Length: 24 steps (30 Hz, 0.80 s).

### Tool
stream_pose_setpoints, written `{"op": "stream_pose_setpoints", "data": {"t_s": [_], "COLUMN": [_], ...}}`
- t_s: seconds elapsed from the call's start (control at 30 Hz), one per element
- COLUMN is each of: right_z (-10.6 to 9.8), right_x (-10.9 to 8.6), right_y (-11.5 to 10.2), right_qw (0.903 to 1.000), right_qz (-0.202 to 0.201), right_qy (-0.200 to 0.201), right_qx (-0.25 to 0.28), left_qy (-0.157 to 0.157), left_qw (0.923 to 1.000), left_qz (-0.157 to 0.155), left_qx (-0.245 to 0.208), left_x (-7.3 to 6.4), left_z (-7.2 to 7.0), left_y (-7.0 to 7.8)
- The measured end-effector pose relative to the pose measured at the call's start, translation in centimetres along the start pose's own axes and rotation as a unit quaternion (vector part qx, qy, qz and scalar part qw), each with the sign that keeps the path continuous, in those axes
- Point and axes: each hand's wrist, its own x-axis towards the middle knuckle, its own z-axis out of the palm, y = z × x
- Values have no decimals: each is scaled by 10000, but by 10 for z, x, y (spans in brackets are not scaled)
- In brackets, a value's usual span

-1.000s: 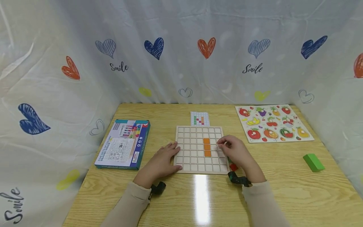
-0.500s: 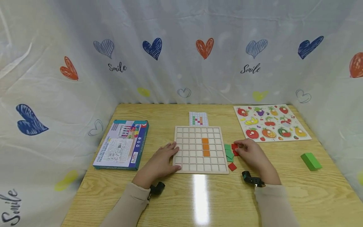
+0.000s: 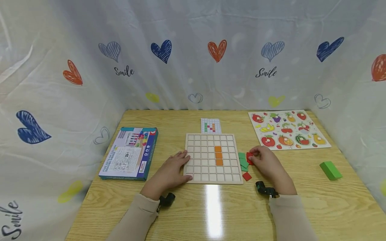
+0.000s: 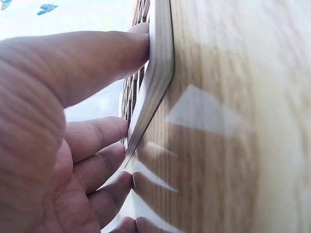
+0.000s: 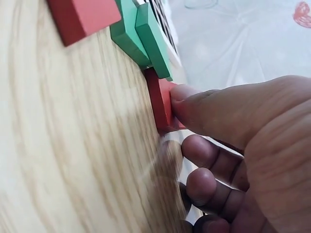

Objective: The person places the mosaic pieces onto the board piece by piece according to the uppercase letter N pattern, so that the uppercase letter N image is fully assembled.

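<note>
A wooden grid board (image 3: 201, 168) lies on the table with three orange square tiles (image 3: 218, 155) in one column. My left hand (image 3: 172, 170) rests at the board's left side, fingers spread; the left wrist view shows its thumb and fingertips against the wooden edge (image 4: 163, 53). To the right of the board, my right hand (image 3: 269, 164) pinches a red square tile (image 3: 249, 158) on the tabletop, its thumb on the tile in the right wrist view. Several green tiles (image 3: 243, 163) overlap beside it. Another red tile (image 3: 247, 176) lies nearer to me.
Behind the board lies a small pattern card (image 3: 211, 126) with coloured squares. A boxed toy set (image 3: 129, 154) is at the left. The fruit puzzle board (image 3: 289, 130) is at the back right, with a green block (image 3: 330, 170) in front of it.
My right hand has moved from above the board's right part to the tiles on the right, uncovering them, and has shifted slightly there. The left hand has stayed in place.
</note>
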Motion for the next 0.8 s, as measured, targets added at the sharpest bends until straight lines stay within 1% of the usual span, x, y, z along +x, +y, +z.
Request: {"op": "stream_pose_setpoints", "data": {"t_s": [0.17, 0.3, 0.37, 0.43, 0.53, 0.6, 0.7, 0.8], "right_z": [-1, -2, -2, -3, 0, 6, 21, 39], "right_x": [-2, -4, -5, -6, -8, -8, -8, -8], "right_y": [0, 2, 1, -2, -15, -28, -50, -67], "right_qw": [9995, 9988, 9986, 9974, 9932, 9892, 9859, 9844], "right_qz": [178, 274, 272, 308, 331, 256, 6, -265], "right_qy": [-3, 70, 166, 303, 532, 592, 387, -10], "right_qx": [273, 402, 426, 570, 984, 1315, 1627, 1741], "left_qy": [-3, -1, 1, -5, -28, -40, -35, -29], "left_qw": [10000, 10000, 10000, 10000, 10000, 10000, 10000, 10000], "left_qz": [3, 27, 41, 37, 25, 15, 1, -20], "left_qx": [-13, 5, 22, 30, 39, 40, 38, 14], "left_x": [0, 0, 0, 1, 1, 1, 1, 1], "left_z": [-1, 0, 0, 0, -1, -1, -1, -1], "left_y": [1, 0, 0, 0, 0, 0, 0, 0]}}
